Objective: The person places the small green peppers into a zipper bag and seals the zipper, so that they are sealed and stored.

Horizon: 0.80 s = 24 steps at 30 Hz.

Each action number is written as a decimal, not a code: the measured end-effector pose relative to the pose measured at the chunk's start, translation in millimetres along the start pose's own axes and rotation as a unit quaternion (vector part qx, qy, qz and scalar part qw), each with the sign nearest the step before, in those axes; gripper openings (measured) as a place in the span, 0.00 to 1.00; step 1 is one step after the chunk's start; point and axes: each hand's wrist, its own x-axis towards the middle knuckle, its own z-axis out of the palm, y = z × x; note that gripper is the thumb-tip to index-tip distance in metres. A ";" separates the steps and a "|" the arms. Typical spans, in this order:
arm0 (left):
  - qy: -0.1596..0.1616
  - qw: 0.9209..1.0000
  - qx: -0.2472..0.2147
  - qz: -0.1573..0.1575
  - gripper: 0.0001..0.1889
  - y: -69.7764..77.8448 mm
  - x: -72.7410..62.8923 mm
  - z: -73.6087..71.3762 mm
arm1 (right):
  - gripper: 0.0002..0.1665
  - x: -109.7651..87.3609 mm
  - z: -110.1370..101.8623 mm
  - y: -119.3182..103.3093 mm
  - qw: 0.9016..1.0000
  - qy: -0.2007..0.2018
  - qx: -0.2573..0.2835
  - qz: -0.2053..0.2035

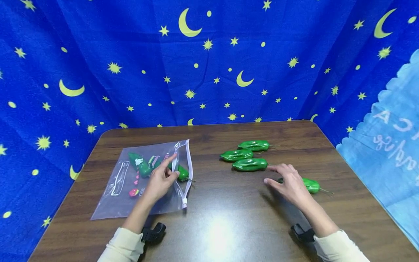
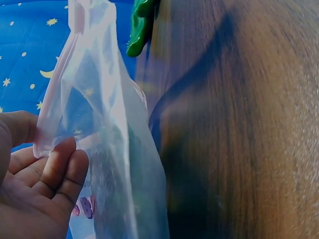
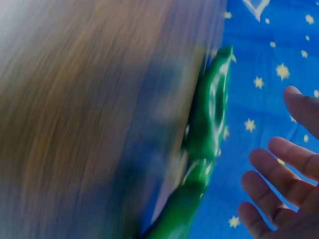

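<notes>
A clear zip bag (image 1: 108,193) lies flat on the left, its slider-edged mouth facing right. Green pepper (image 1: 183,173) shows at the mouth, and more green is visible through the plastic; how many peppers are inside I cannot tell. My left hand (image 1: 161,181) pinches the bag's mouth edge, which runs between thumb and fingers in the left wrist view. On the right, my right hand (image 1: 291,183) hovers with fingers spread, holding nothing. Beneath it a green pepper (image 1: 311,185) is partly hidden. Three more peppers lie beyond its fingertips, the nearest pepper (image 1: 250,164) close to them.
The brown wooden table (image 1: 216,203) has its far edge against a blue curtain (image 1: 209,65) with moons and stars. A light blue cloth (image 1: 389,134) hangs at the right. Black wrist mounts (image 1: 154,233) sit below both hands.
</notes>
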 end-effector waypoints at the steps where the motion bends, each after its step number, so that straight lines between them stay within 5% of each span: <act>1: 0.000 1.000 0.001 0.000 0.32 -0.2 0.3 -0.1 | 0.24 -1.5 -2.4 3.0 1.000 -0.001 -0.003 0.007; 24: 0.001 1.000 0.006 0.006 0.33 -3.5 1.2 -3.1 | 0.32 -32.2 -38.3 52.4 0.993 -0.030 -0.048 0.101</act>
